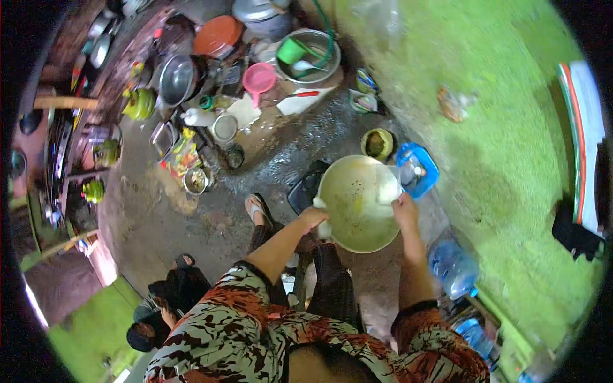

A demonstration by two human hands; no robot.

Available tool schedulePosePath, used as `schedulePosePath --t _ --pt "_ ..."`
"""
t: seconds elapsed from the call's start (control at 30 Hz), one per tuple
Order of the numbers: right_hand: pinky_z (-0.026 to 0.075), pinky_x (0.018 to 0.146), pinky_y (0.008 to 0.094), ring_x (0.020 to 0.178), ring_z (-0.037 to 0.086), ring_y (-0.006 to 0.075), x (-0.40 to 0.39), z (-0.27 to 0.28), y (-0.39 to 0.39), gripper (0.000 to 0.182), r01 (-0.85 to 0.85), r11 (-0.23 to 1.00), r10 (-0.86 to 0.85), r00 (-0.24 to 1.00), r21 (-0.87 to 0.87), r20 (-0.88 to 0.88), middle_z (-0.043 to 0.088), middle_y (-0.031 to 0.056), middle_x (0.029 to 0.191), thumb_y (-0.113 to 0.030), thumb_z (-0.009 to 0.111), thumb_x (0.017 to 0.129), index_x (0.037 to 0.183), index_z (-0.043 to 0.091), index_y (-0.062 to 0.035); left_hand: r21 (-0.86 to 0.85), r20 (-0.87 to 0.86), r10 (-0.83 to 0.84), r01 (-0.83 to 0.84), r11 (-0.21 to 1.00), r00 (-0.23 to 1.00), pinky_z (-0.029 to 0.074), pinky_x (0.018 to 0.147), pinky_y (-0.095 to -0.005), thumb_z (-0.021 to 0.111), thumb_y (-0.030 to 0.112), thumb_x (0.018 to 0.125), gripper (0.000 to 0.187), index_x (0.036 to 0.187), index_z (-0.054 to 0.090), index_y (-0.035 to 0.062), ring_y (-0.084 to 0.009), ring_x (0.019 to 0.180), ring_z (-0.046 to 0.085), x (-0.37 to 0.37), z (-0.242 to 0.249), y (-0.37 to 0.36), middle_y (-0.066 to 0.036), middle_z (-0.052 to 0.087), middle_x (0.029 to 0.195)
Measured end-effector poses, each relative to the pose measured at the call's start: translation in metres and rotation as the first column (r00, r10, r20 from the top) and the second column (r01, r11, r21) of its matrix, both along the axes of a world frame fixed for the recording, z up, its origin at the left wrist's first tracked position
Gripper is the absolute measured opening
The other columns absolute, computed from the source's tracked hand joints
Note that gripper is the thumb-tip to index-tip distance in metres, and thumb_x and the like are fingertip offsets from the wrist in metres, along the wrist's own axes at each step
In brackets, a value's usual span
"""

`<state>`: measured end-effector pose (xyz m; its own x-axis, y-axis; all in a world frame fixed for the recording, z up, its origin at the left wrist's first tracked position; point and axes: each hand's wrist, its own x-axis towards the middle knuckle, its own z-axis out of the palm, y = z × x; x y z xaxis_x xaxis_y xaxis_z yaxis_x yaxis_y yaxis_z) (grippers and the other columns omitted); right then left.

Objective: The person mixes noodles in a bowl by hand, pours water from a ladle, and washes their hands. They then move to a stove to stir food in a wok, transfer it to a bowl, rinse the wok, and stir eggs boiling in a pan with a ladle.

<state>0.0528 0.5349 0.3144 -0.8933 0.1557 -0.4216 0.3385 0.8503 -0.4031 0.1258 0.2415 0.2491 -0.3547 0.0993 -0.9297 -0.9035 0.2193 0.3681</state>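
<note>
A large, round, shallow metal pan [359,207] is held up in front of me, its pale inside facing the camera, with dark specks and a yellowish patch. My left hand [313,219] is closed at its left edge, next to a white thing [324,228] that could be cloth or foam. My right hand [404,210] grips the right edge. A whitish blurred patch near that hand could be a cloth or a reflection. Just beyond the right edge sits a blue plastic basket [418,171], and a yellowish tub [378,144] stands behind the pan.
Wet floor [287,137] stretches ahead. Further off are a metal basin [310,75] with a green cup [291,51], a pink dipper [258,78] and a dark pot [177,80]. A water jug [453,268] stands right, by the green wall. Another person [172,303] sits at lower left.
</note>
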Motion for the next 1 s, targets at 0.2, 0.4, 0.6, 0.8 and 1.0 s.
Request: schedulePosePath --t 0.2,0.4,0.6,0.8,1.0 --pt "0.046 0.049 0.0302 0.056 0.056 0.0176 0.003 0.008 -0.142 0.015 0.284 0.811 -0.195 0.956 -0.511 0.221 0.054 0.0081 0.068 -0.014 0.057 0.079 0.077 0.05 -0.0013 0.033 -0.204 0.075 -0.07 0.997 0.976 0.046 0.076 -0.0336 0.065 0.026 0.072 0.041 0.103 0.062 -0.0001 -0.0222 0.09 0.06 0.065 0.021 -0.175 -0.011 0.063 0.104" --pt "0.051 0.046 0.0285 0.051 0.058 0.0158 -0.048 -0.026 -0.309 0.014 0.32 0.791 -0.071 0.895 -0.522 0.441 0.056 0.0084 0.064 -0.015 0.054 0.081 0.077 0.052 -0.0019 -0.336 -0.173 0.077 -0.132 0.933 0.982 0.047 0.073 -0.0344 0.065 0.025 0.071 0.04 0.102 0.062 -0.0001 -0.0241 0.087 0.062 0.112 -0.024 -0.332 -0.013 0.064 0.098" --pt "0.047 0.044 0.0339 0.049 0.059 0.0234 -0.151 -0.111 -0.426 0.022 -0.746 0.662 0.737 0.665 0.065 0.122 0.058 0.0136 0.061 -0.024 0.058 0.077 0.078 0.054 -0.0016 -0.396 -0.118 0.228 -0.256 0.882 0.966 0.047 0.073 -0.0361 0.065 0.037 0.07 0.051 0.104 0.06 -0.0013 -0.0267 0.089 0.062 0.129 0.001 -0.458 -0.017 0.064 0.098" --pt "0.046 0.058 0.0401 0.062 0.057 0.0322 -0.133 -0.099 -0.513 0.019 -0.54 0.683 0.562 0.819 -0.491 -0.118 0.056 0.0156 0.069 -0.021 0.054 0.08 0.085 0.055 -0.0027 -0.394 0.119 0.58 -0.498 0.773 0.806 0.047 0.057 -0.0403 0.067 0.038 0.07 0.048 0.098 0.062 -0.001 -0.0282 0.071 0.062 0.161 -0.054 -0.512 -0.014 0.064 0.089" --pt "0.045 0.068 0.0442 0.076 0.055 0.0391 -0.018 -0.056 -0.524 0.022 -0.803 0.517 0.855 0.502 -0.296 0.131 0.056 0.018 0.077 -0.024 0.05 0.085 0.085 0.054 -0.0027 -0.16 0.042 0.977 -0.963 0.215 0.211 0.044 0.051 -0.0363 0.062 0.025 0.077 0.028 0.095 0.06 0.0036 -0.0234 0.062 0.059 0.137 -0.062 -0.521 -0.008 0.062 0.08"
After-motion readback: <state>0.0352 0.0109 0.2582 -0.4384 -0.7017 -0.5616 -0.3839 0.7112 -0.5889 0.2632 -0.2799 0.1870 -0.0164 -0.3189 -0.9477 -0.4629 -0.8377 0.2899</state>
